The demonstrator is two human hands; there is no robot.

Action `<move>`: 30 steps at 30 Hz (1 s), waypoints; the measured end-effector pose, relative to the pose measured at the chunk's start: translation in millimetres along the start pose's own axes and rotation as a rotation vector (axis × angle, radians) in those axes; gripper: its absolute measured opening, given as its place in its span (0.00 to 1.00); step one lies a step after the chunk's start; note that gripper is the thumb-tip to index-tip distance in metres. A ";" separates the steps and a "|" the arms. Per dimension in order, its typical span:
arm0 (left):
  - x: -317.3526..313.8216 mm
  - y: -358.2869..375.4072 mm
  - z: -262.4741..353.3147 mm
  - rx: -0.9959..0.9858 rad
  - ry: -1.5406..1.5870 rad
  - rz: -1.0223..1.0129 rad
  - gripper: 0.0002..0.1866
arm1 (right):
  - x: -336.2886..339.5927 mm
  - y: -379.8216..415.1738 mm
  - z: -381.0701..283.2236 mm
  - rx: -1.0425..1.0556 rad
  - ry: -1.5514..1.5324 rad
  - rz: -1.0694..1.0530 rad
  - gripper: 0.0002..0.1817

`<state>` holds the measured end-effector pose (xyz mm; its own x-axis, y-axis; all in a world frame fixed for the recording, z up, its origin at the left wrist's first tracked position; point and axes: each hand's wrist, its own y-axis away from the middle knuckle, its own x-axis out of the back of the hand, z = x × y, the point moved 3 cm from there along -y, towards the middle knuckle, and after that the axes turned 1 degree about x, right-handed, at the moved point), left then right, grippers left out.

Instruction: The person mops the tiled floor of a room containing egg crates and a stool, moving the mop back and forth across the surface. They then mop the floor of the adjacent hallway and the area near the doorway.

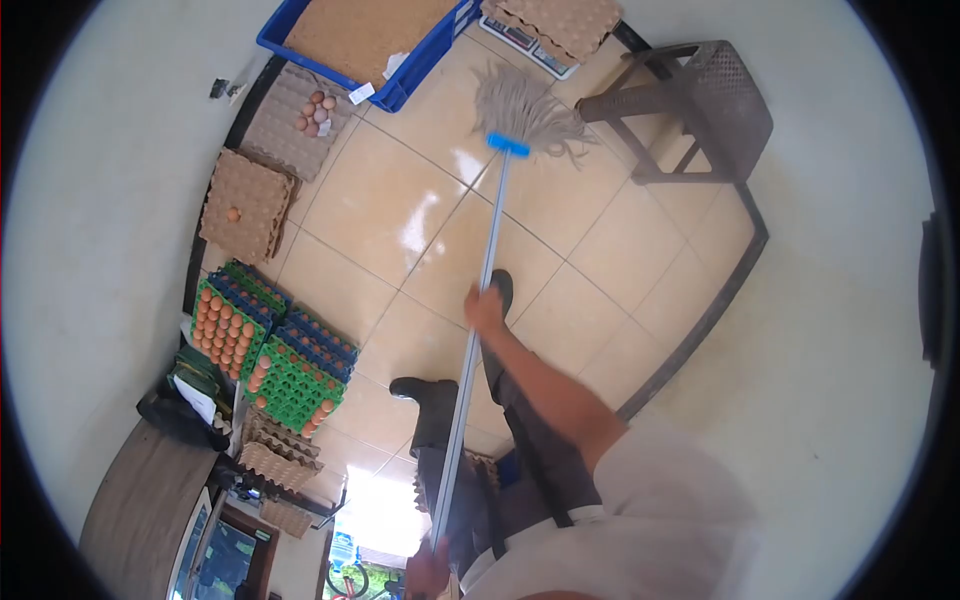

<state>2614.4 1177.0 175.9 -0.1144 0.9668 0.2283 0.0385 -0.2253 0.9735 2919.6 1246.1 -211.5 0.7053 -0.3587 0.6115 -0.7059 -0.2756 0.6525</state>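
Note:
A mop (pixel 481 300) with a pale metal pole runs from the bottom of the view up across the tiled floor. Its grey string head (pixel 525 105), under a bright blue clamp (pixel 508 145), lies spread on the tiles near a brown plastic chair. My right hand (pixel 485 308) is wrapped round the middle of the pole, arm stretched forward. Down at the lower edge, my left hand (pixel 428 572) is closed around the upper end of the pole, partly hidden by the view's edge. My dark boots stand on either side of the pole.
The brown chair (pixel 690 110) stands at the upper right, near a scale (pixel 525 45) bearing cardboard egg trays. A blue crate (pixel 400 95) sits at the top. Along the left wall are egg trays (pixel 290 385) with eggs and a wooden desk (pixel 140 500).

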 end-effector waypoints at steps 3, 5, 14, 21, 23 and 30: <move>-5.3 57.5 -27.3 0.084 0.033 -0.009 0.27 | -35.3 119.6 35.5 -0.161 -0.091 -0.135 0.19; 1.8 68.3 -29.4 0.088 0.033 0.021 0.27 | -41.5 126.5 36.5 -0.230 -0.160 -0.243 0.19; 44.3 -63.9 130.2 -0.062 0.109 0.169 0.24 | 28.5 -147.7 -127.3 0.221 0.110 -0.018 0.20; -5.9 25.5 14.7 -0.016 0.078 0.058 0.25 | -17.4 16.6 -39.7 -0.081 -0.037 -0.201 0.22; -4.4 52.0 9.1 0.039 0.052 0.044 0.25 | 1.9 78.5 -21.1 -0.189 -0.057 -0.257 0.21; 55.1 2.9 62.1 0.010 -0.154 0.119 0.23 | 25.2 -31.3 -25.7 -0.118 -0.117 0.053 0.18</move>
<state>2669.8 1237.1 190.6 0.0447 0.9406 0.3364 0.0527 -0.3385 0.9395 2961.2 1268.5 -205.0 0.6502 -0.4728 0.5947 -0.7244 -0.1497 0.6730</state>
